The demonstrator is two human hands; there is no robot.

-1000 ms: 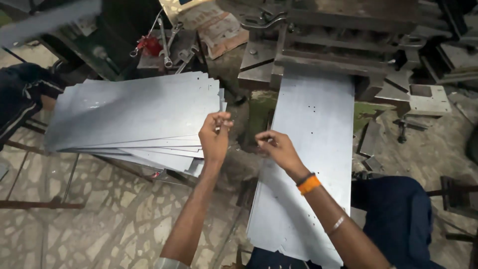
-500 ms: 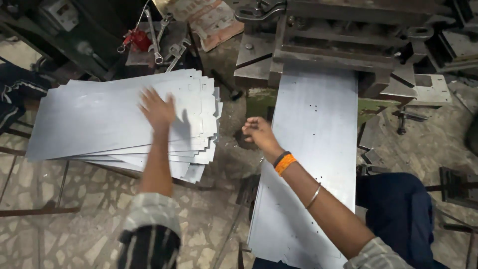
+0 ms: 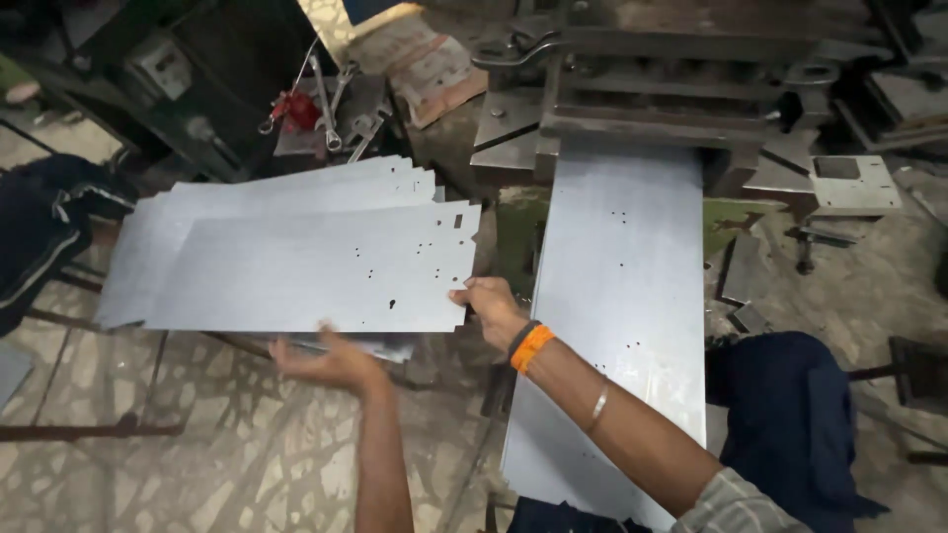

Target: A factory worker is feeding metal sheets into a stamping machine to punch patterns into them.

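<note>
While the top punched steel sheet (image 3: 306, 271) is lying with its long axis running left to right across the stack of sheets (image 3: 267, 192), the right hand (image 3: 489, 304) is pinching its near right corner — the closer grip — and the left hand (image 3: 331, 363) is cupping open, palm up, under its near edge. Right of the stack, a longer sheet (image 3: 617, 296) is running into the dark press (image 3: 652, 89). Beyond the stack, a tan printed bag (image 3: 434, 69) is slumping beside red-handled tools (image 3: 296, 111).
</note>
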